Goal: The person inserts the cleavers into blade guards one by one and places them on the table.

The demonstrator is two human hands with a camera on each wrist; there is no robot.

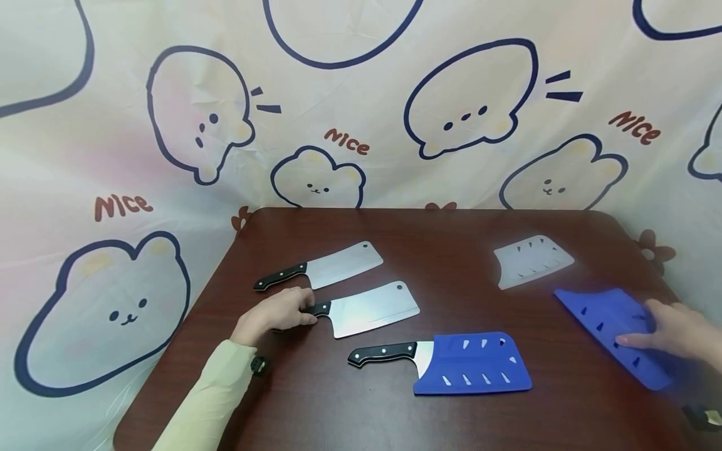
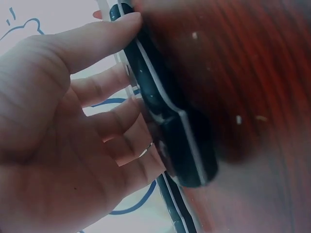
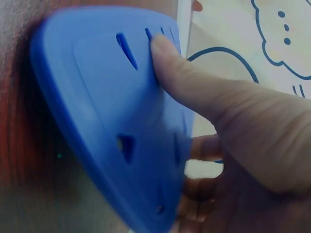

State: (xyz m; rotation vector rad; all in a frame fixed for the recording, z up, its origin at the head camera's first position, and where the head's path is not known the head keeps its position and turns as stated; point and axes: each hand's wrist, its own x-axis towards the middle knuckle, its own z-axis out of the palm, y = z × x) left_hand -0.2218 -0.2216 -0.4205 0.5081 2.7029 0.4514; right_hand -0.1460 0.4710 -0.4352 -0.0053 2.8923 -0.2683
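My left hand (image 1: 287,309) grips the black handle (image 2: 155,92) of a bare cleaver (image 1: 375,308), thumb on one side and fingers on the other. The blade points to the right over the table in the head view. On the right side, my right hand (image 1: 674,329) holds a blue blade cover (image 1: 612,332), its thumb lying across the slotted face. In the right wrist view the blue cover (image 3: 121,92) stands tilted, with fingers behind it. Between the hands lies another cleaver, black-handled (image 1: 389,352), its blade inside a second blue cover (image 1: 474,366).
Behind the left hand lies another bare cleaver (image 1: 345,263), its handle pointing left. A white translucent blade cover (image 1: 533,260) rests at the table's back right. The dark brown table (image 1: 271,401) meets a printed cloth backdrop (image 1: 389,181) behind and at the sides.
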